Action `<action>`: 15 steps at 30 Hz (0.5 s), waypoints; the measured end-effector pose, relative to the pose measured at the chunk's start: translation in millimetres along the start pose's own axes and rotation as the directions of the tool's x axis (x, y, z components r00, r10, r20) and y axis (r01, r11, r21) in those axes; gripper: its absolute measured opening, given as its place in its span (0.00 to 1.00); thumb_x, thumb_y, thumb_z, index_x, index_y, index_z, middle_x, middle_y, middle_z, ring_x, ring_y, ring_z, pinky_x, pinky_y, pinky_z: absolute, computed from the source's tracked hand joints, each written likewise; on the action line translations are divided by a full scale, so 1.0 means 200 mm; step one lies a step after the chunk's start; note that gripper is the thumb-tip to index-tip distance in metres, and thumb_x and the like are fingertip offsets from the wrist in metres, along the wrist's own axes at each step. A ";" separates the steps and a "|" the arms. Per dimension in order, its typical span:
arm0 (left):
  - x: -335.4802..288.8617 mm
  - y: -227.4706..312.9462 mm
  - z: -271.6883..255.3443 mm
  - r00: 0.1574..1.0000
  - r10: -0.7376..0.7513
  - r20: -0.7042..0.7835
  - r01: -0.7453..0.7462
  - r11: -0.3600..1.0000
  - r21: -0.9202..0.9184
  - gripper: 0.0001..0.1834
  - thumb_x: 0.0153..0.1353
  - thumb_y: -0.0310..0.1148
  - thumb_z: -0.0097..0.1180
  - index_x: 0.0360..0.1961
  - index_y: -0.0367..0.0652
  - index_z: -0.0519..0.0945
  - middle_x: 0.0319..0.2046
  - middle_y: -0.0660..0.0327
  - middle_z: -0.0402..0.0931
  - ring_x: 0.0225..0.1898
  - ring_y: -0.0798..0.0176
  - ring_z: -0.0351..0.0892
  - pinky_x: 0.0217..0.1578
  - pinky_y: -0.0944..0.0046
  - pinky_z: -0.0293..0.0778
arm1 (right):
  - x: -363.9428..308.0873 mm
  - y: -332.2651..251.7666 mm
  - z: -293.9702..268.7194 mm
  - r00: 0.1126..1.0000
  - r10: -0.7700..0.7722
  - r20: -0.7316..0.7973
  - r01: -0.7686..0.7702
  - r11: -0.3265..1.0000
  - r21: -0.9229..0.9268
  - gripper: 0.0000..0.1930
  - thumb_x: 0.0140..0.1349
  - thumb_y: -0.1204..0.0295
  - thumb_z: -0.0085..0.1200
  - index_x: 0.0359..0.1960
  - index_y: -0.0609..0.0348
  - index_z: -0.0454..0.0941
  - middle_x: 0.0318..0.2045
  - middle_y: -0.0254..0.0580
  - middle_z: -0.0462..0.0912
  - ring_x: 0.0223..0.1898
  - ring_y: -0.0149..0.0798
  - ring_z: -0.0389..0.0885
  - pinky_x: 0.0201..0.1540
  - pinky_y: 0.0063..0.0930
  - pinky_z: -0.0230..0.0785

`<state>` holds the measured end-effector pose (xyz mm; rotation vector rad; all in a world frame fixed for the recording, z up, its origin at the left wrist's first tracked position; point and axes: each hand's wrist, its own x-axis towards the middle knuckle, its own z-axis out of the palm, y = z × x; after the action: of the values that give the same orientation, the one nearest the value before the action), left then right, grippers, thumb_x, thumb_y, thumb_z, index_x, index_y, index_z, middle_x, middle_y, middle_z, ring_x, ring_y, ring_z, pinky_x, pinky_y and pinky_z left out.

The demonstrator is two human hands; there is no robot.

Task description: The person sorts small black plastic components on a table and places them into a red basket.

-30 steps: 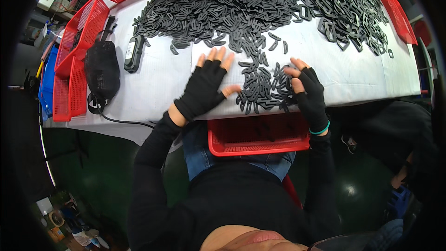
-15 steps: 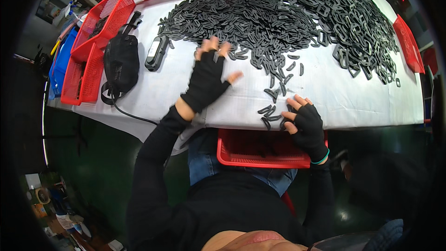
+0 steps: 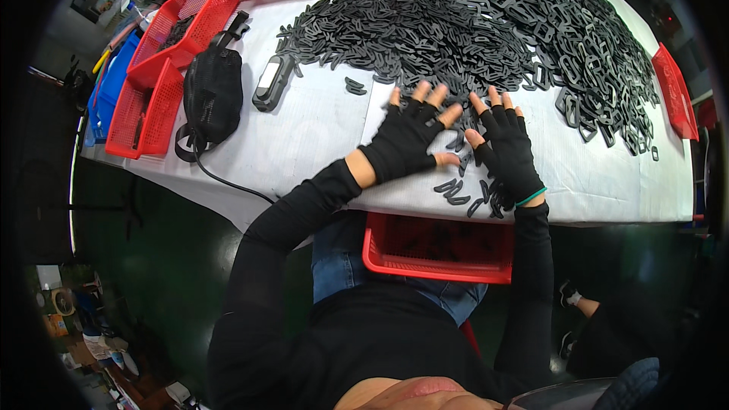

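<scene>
Head view: We spread our gloved left hand (image 3: 410, 135) and right hand (image 3: 510, 144) palm down at the near side of a heap of small curved black parts (image 3: 410, 39) on the white-covered bench (image 3: 615, 178). Both hands appear released, fingers apart, though motion blurs the left. Stray parts lie beneath and between them; a red basket (image 3: 437, 269) sits below, over our lap.

Left hand (image 3: 406, 139) and right hand (image 3: 510, 148) now side by side
Left has swung toward 3 o'clock; right has moved toward 12, nearer the pile of black pieces (image 3: 414, 38)
</scene>
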<state>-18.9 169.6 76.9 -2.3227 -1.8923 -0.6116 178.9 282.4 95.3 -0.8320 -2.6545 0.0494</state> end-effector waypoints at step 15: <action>-0.18 0.14 -0.12 0.996 0.066 -0.054 -0.078 0.961 -0.267 0.25 0.51 0.36 0.64 0.53 0.51 0.76 0.57 0.59 0.69 0.59 0.53 0.66 0.60 0.52 0.57 | -0.27 -0.01 -0.14 0.997 -0.003 -0.079 0.035 0.911 0.410 0.12 0.49 0.77 0.61 0.38 0.54 0.81 0.49 0.45 0.78 0.57 0.52 0.72 0.60 0.43 0.63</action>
<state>-4.1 121.7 90.9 -2.4989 -1.7943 -0.9583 229.1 247.6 104.5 -0.6495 -2.4475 0.5426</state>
